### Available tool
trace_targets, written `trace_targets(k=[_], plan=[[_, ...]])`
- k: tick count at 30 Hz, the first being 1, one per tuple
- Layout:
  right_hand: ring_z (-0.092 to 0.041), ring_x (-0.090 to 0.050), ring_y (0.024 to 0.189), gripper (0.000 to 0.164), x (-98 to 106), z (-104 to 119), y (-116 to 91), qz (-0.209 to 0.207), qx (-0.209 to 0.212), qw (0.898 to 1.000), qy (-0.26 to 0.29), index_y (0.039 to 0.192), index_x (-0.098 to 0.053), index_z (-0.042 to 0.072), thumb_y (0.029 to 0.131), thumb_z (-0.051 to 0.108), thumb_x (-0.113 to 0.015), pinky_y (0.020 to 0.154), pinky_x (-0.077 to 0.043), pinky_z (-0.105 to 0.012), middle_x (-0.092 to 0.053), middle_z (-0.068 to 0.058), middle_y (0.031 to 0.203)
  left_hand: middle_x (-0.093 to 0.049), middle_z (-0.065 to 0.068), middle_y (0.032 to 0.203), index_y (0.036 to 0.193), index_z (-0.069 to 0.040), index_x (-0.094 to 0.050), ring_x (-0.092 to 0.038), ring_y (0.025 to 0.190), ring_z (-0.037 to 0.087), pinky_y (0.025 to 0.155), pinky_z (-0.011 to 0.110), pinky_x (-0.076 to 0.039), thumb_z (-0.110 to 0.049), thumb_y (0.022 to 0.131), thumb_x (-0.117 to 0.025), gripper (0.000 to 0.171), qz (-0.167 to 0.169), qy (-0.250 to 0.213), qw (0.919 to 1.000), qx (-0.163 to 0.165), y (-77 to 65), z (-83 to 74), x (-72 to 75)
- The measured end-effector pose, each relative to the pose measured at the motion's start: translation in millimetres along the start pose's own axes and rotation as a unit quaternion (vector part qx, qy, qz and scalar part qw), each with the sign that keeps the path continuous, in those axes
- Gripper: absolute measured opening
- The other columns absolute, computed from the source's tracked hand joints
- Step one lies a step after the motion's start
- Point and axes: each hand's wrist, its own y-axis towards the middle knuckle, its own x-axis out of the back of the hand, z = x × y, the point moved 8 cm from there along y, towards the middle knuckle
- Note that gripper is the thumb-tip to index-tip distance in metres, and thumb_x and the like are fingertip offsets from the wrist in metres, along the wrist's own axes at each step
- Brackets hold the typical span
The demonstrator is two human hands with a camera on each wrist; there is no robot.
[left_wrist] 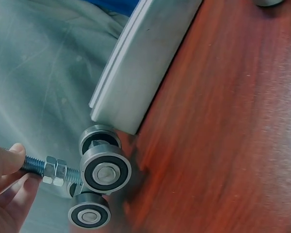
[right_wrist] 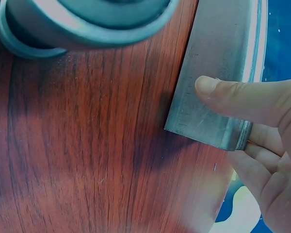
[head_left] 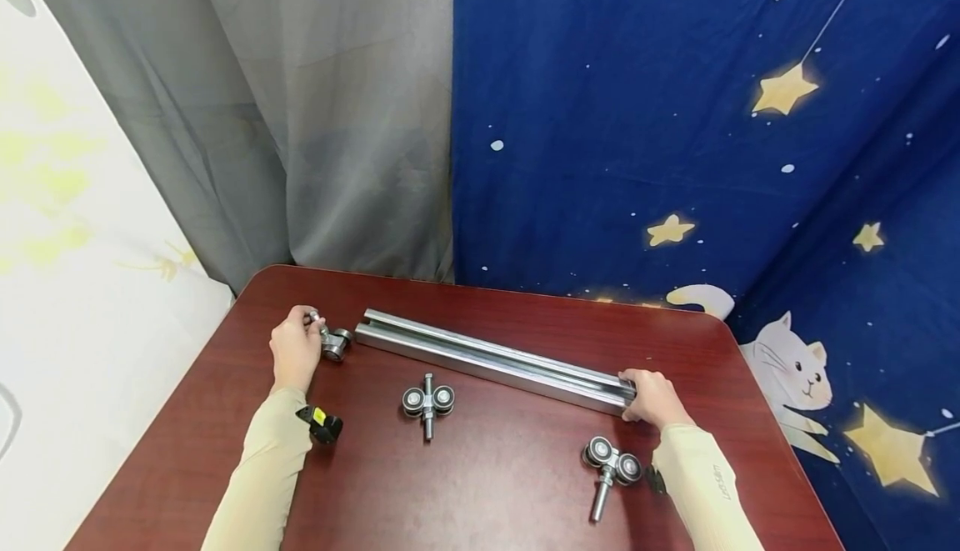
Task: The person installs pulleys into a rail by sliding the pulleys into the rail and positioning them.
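Note:
My left hand (head_left: 296, 351) pinches the threaded bolt of a roller trolley (head_left: 335, 344) at the left end of a metal channel rail (head_left: 487, 359). In the left wrist view, the thumb and fingers hold the bolt beyond two nuts, and the trolley's bearing wheels (left_wrist: 105, 174) are close by the rail's end (left_wrist: 121, 111). The rail lies slanted across the table, its slotted side up. At its right end my right hand (head_left: 651, 397) grips it; the right wrist view has the thumb along one side wall of the rail (right_wrist: 208, 63) and the fingers behind.
Two more roller trolleys lie in front of the rail: one near the middle (head_left: 428, 402), another at the right (head_left: 611, 468) beside my right forearm. The reddish-brown table (head_left: 480, 484) has rounded far corners. Behind it hang a grey curtain (head_left: 360, 117) and a blue starry curtain (head_left: 600, 117).

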Motion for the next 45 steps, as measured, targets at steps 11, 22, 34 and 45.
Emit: trace_targets(k=[11, 22, 34, 45], plan=[[-0.031, -0.056, 0.085, 0.062, -1, -1, -1, -0.001, -0.007, 1.000, -0.001, 0.111, -0.062, 0.002, 0.052, 0.004, -0.084, 0.075, -0.046, -0.048, -0.063, -0.017, 0.103, -0.065, 0.024, 0.092, 0.099, 0.006, -0.056, -0.063, 0.085, 0.037, 0.080, 0.053, -0.043, -0.001, 0.086, -0.056, 0.014, -0.010, -0.012, 0.9999, 0.007, 19.7, -5.3, -2.7], [-0.032, -0.057, 0.087, 0.061, -1, 0, 1, -0.010, 0.008, 1.000, -0.008, 0.109, -0.063, 0.003, 0.052, 0.006, -0.084, 0.076, -0.045, -0.050, -0.064, -0.016, 0.103, -0.065, 0.024, 0.093, 0.100, 0.004, -0.058, -0.063, 0.086, 0.036, 0.084, 0.052, -0.041, -0.001, 0.085, -0.056, 0.015, -0.008, -0.017, 0.9992, 0.036, 29.0, 4.8, -13.4], [-0.034, -0.057, 0.089, 0.061, 1, -1, 1, -0.015, 0.008, 1.000, -0.012, 0.109, -0.063, 0.002, 0.051, 0.006, -0.084, 0.077, -0.044, -0.051, -0.064, -0.016, 0.103, -0.065, 0.023, 0.092, 0.098, 0.003, -0.058, -0.063, 0.086, 0.036, 0.082, 0.052, -0.042, -0.003, 0.085, -0.058, 0.014, -0.009, -0.014, 0.9996, 0.021, 37.8, -2.6, -21.7], [-0.035, -0.058, 0.090, 0.062, -1, -2, 3, -0.017, 0.010, 1.000, -0.016, 0.109, -0.063, 0.002, 0.051, 0.006, -0.085, 0.077, -0.045, -0.051, -0.064, -0.016, 0.103, -0.066, 0.022, 0.093, 0.098, 0.003, -0.059, -0.064, 0.086, 0.036, 0.084, 0.053, -0.040, -0.002, 0.085, -0.057, 0.014, -0.004, -0.019, 0.9996, 0.019, 36.9, -6.5, -30.8]])
